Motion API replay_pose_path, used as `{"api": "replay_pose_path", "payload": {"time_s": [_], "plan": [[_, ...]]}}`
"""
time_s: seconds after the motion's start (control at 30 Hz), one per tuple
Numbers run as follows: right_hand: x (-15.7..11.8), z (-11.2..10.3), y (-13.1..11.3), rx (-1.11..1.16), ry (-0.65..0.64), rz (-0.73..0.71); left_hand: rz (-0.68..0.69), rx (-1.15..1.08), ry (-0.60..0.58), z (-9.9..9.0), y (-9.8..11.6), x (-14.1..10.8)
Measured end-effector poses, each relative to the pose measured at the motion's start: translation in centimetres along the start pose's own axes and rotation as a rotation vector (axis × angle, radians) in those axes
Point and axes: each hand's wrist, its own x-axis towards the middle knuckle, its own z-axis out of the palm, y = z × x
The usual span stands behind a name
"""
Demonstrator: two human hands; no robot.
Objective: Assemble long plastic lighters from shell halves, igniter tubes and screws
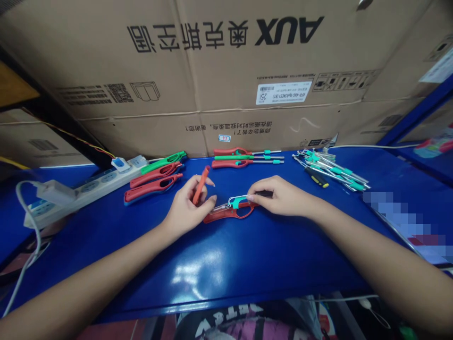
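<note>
A red gas lighter handle (226,215) lies on the blue table, its inner parts exposed. In it sit a teal plastic piece (240,202) and thin white wire (236,197). My left hand (189,203) is closed round a narrow orange-red plastic piece (201,185), held upright. Its thumb is at the handle's left end. My right hand (279,196) pinches at the wire and teal piece, over the handle's right end. A dark stick-like part (264,193) shows under its fingers; I cannot tell what it is.
Red and green lighter handles (154,187) lie at left, beside a white power strip (88,186). Several lighters with metal rods (247,158) lie at the back. At right are loose rods with teal collars (334,167) and a black-yellow tool handle (316,178). Behind stands a large cardboard box (226,85).
</note>
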Motion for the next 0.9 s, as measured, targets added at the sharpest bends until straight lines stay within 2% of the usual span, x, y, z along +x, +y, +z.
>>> {"api": "replay_pose_path", "payload": {"time_s": [0.1, 0.17, 0.3, 0.4, 0.5, 0.67, 0.73, 0.8, 0.9], "plan": [[-0.1, 0.0, -0.3, 0.014, 0.042, -0.055, 0.068, 0.116, -0.178, -0.4, 0.4, 0.1], [-0.2, -0.1, -0.4, 0.027, 0.058, -0.075, 0.119, 0.128, -0.247, -0.3, 0.3, 0.2], [-0.2, -0.2, -0.4, 0.055, 0.067, -0.065, 0.11, 0.116, -0.259, 0.2, -0.3, 0.3], [0.0, -0.3, -0.1, 0.052, 0.11, -0.057, 0.089, 0.144, -0.26, -0.2, -0.2, 0.7], [0.1, -0.4, 0.0, 0.062, 0.165, -0.075, 0.077, 0.185, -0.235, -1.2, 0.2, 1.3], [0.0, -0.8, -0.1, 0.11, 0.168, -0.106, 0.132, 0.212, -0.24, -2.8, -0.1, 2.2], [-0.1, -1.3, 0.1, 0.118, 0.19, -0.079, 0.067, 0.197, -0.203, -3.5, -0.6, 2.6], [-0.2, -1.9, 0.3, 0.139, 0.224, -0.039, -0.052, 0.129, -0.102, -3.9, -0.9, 3.0], [-0.1, -2.0, 0.3, 0.186, 0.235, -0.075, -0.197, -0.042, 0.029, -3.5, -0.2, 3.0]]}}
